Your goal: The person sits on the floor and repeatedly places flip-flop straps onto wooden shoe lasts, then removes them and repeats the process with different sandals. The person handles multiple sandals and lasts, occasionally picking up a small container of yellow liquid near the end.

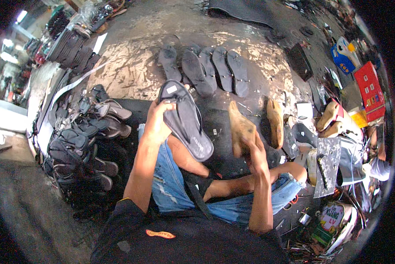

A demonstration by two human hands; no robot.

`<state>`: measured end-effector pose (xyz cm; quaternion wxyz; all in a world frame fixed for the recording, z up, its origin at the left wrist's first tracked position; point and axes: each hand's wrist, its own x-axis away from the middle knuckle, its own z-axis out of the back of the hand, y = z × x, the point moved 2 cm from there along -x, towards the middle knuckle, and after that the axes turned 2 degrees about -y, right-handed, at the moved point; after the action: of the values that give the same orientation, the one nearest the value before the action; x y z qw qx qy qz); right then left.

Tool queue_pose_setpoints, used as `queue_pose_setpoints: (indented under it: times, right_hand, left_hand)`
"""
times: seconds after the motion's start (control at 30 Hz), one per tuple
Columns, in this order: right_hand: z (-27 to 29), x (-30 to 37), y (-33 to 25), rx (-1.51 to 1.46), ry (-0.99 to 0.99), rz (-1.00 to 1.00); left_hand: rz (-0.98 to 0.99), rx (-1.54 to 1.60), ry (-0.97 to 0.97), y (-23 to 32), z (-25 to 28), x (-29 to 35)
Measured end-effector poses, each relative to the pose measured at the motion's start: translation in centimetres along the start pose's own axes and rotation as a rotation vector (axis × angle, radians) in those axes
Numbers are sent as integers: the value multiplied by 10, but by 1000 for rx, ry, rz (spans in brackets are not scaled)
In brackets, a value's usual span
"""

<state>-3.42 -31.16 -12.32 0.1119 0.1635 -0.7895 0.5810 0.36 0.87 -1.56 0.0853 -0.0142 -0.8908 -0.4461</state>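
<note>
At nine o'clock from the wooden last (241, 126), the black sandal (187, 121) is clasped by the left hand (157, 119) — thumb on top, fingers mostly hidden; right hand (256, 156) wrapped round the last's lower end; light thumb, firm right grip advised.

Bright lamps (21, 16) glare past the floor's (131, 57) far left corner; its near left edge lies dim, and fisheye distortion curves lines toward a black, grainy border.

Well right of your right fingers (253, 147): red box (371, 100), blue box (339, 60); closer to you, rightward, tin (328, 223).
</note>
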Motion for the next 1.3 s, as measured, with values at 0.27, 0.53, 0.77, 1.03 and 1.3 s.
queue_pose_setpoints:
  times: [0.27, 0.53, 0.77, 1.03, 1.3]
  right_hand:
    - [-63, 149, -92, 755, -191, 571]
    - [-94, 151, -46, 219, -98, 342]
    - [-90, 123, -19, 51, -49, 323]
    - [-78, 132, 3, -1291, -500, -468]
    - [-78, 138, 16, -1424, -546, -554]
  left_hand:
    - [-10, 94, 17, 8, 19, -6]
    - [67, 100, -115, -37, -34, 36]
    - [154, 58, -23, -61, -39, 45]
    - [15, 82, -274, -39, -49, 74]
    - [-24, -54, -261, -36, -76, 72]
